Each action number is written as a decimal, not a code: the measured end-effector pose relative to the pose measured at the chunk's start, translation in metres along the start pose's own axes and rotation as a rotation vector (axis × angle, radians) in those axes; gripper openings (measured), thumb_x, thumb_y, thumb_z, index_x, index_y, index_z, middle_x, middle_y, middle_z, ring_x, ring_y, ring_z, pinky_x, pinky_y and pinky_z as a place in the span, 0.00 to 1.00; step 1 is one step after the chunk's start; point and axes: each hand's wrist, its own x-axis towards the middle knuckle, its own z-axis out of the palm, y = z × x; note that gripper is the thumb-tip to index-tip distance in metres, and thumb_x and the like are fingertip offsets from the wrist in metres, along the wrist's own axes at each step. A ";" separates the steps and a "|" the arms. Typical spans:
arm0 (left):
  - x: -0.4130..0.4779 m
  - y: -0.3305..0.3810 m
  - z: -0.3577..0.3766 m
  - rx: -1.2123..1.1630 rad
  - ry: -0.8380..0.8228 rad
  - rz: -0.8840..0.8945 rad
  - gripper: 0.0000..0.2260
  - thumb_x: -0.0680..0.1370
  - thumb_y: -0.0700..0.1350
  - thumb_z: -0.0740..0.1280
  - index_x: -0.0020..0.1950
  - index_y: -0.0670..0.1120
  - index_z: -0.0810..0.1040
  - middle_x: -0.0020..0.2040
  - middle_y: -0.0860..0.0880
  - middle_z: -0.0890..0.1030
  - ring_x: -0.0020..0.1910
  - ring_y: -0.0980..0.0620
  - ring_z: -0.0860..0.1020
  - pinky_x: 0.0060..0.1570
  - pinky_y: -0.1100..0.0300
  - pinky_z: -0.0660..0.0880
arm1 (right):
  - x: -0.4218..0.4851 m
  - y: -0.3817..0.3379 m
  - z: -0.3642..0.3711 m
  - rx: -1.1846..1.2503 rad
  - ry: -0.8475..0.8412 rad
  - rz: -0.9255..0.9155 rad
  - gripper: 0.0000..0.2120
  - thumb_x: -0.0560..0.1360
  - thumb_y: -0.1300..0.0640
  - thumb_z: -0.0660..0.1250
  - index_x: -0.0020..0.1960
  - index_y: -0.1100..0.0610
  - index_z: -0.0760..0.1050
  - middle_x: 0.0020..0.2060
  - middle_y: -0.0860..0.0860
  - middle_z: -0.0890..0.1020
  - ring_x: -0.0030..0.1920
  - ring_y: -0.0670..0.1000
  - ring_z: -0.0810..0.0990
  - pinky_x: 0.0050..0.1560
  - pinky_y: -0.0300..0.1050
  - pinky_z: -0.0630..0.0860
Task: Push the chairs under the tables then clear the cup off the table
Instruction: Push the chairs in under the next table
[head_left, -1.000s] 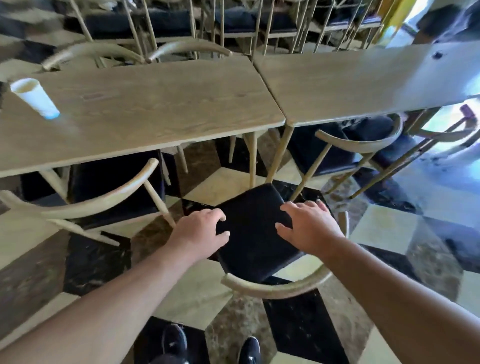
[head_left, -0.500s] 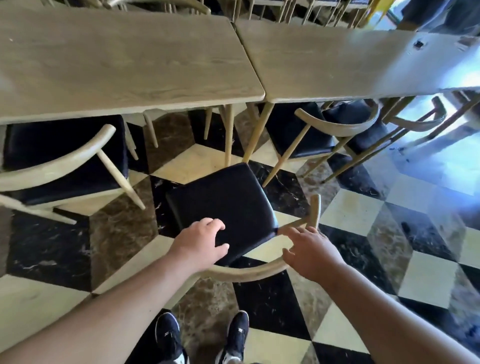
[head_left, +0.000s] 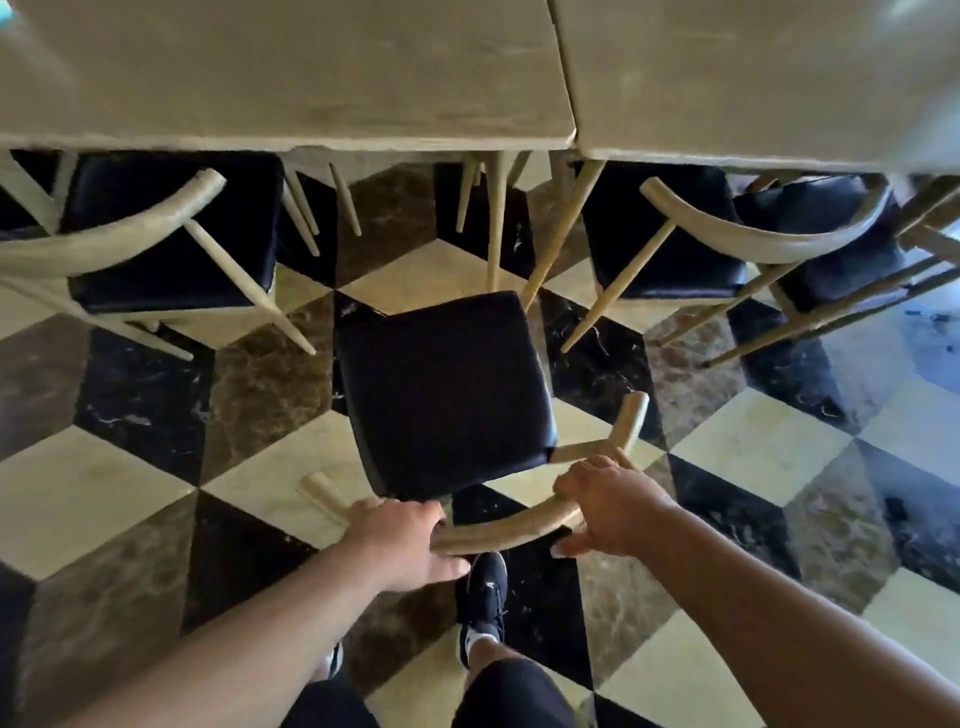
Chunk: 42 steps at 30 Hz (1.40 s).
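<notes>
A chair with a black square seat (head_left: 441, 389) and a curved pale wooden backrest (head_left: 498, 530) stands on the checkered floor, out from the tables, its front edge near the table legs. My left hand (head_left: 405, 540) grips the left part of the backrest and my right hand (head_left: 602, 509) grips the right part. Two pale wooden tables, the left table (head_left: 291, 73) and the right table (head_left: 753, 73), meet above the chair. The cup is out of view.
Another black-seated chair (head_left: 171, 228) sits partly under the left table; two more chairs (head_left: 670, 228) sit partly under the right table. Table legs (head_left: 496, 218) stand just beyond the held chair. My shoes (head_left: 485, 597) are below the backrest.
My view has tilted down and closer, so the cup has left the frame. Both hands moved from the seat back to the curved backrest and closed on it.
</notes>
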 end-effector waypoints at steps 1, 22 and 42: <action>0.001 0.011 0.005 0.035 0.021 -0.005 0.37 0.70 0.77 0.60 0.70 0.54 0.72 0.64 0.52 0.80 0.63 0.46 0.78 0.63 0.46 0.71 | 0.004 0.008 0.008 -0.027 0.033 -0.029 0.32 0.74 0.29 0.67 0.71 0.45 0.74 0.65 0.47 0.79 0.72 0.54 0.72 0.80 0.62 0.55; 0.064 -0.095 -0.085 0.166 0.295 -0.055 0.14 0.79 0.59 0.68 0.59 0.52 0.75 0.54 0.50 0.81 0.57 0.43 0.79 0.62 0.44 0.69 | 0.135 -0.008 -0.090 -0.134 0.225 -0.024 0.12 0.81 0.50 0.66 0.65 0.46 0.77 0.57 0.50 0.81 0.65 0.60 0.77 0.76 0.70 0.54; 0.160 -0.223 -0.245 0.255 0.300 0.088 0.15 0.80 0.58 0.69 0.63 0.52 0.75 0.53 0.49 0.80 0.56 0.43 0.78 0.64 0.41 0.70 | 0.258 -0.004 -0.243 -0.021 0.170 0.111 0.16 0.82 0.54 0.63 0.67 0.41 0.73 0.60 0.45 0.79 0.65 0.55 0.75 0.76 0.69 0.57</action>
